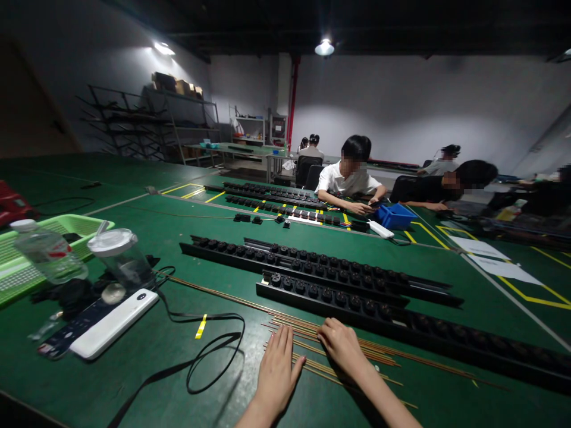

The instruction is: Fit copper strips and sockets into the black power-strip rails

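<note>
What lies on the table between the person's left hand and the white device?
The head view shows a looped black strap and a short yellow marking between the left hand and the white device.

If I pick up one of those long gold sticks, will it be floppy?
Probably springy, not limp: the gold sticks lie nearly straight. They look very thin, so a long one might sag, and each is likely light.

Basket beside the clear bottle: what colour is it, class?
The basket is light green, best seen in the head view.
</note>
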Demonstrator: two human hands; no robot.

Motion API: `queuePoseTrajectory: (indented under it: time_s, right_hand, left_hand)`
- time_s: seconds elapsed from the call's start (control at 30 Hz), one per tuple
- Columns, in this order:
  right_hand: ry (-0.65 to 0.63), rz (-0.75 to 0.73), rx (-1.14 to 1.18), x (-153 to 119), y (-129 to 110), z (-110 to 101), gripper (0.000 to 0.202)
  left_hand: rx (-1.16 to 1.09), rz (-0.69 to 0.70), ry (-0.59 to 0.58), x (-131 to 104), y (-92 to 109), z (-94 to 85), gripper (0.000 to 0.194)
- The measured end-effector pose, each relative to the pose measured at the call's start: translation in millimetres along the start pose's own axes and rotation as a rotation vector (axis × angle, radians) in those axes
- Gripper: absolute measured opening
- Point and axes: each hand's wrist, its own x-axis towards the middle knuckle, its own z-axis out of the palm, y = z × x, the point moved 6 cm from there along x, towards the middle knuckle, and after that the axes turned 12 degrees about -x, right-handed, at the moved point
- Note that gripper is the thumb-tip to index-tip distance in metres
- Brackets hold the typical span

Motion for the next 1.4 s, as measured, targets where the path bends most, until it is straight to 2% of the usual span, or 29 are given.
queuePoseTrajectory:
  time_s: [0.33,0.6,0.77,0.97,1.2,1.4]
  right_hand:
    - [-0.036,0.016,0.027,8,-5,-1,0.02]
    - [-0.181,0.02,-0.086,16,-15,-7,0.027]
    - [-0.261,0.004,-0.119,31,-18,-9,0.021]
    - [-0.335,-0.033,-0.147,46,-22,-5,0.023]
    - [-0.314,-0.077,-0.164,49,-25,-4,0.022]
    - [-0.241,-0.119,-0.137,46,-22,-7,0.019]
  left_hand:
    - [0.009,0.024,0.017,1,1,-4.0,0.06]
    - [0.009,-0.003,-0.002,2,0,-1.3,0.056]
    - [0.042,0.008,0.006,4,3,-7.5,0.055]
    - [0.04,0.007,0.008,2,4,-8.0,0.056]
    - [0.0,-0.005,0.016,-4,4,-4.6,0.062]
    - [-0.054,-0.031,-0.01,-8,6,-13.5,0.066]
